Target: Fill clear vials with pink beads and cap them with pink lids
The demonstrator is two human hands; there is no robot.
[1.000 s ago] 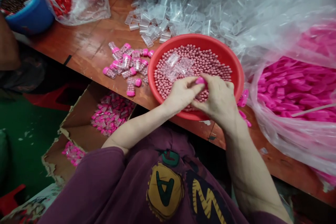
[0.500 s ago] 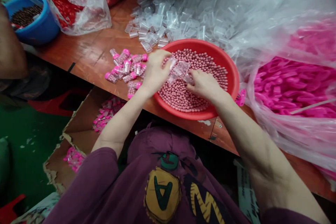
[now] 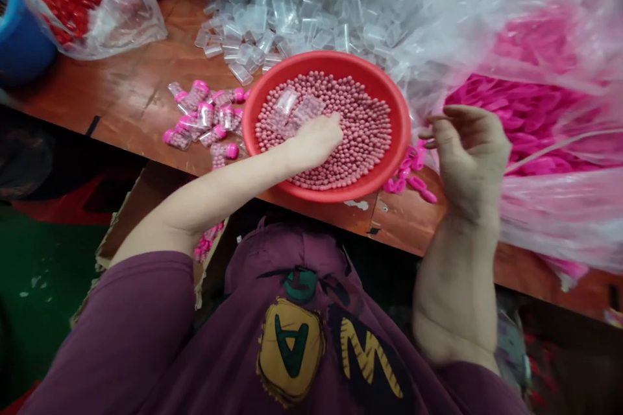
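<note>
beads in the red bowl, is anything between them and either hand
Nothing visible stands between the left hand and the beads below it. For the right hand, off to the side, the right rim of the red bowl is in between, and loose pink pieces lie just outside that rim.

Red plastic basin, one, holding pink beads and a few clear pieces. Our left hand, over the beads, fingertips hidden from us. Our right hand, fingers part-curled, beside a plastic bag of bright-pink plastic pieces. Loose pink pieces, several, right of the basin. Pink-capped bead bottles, one cluster, left. Clear plastic containers, one heap, behind. All on our wooden table.
</note>
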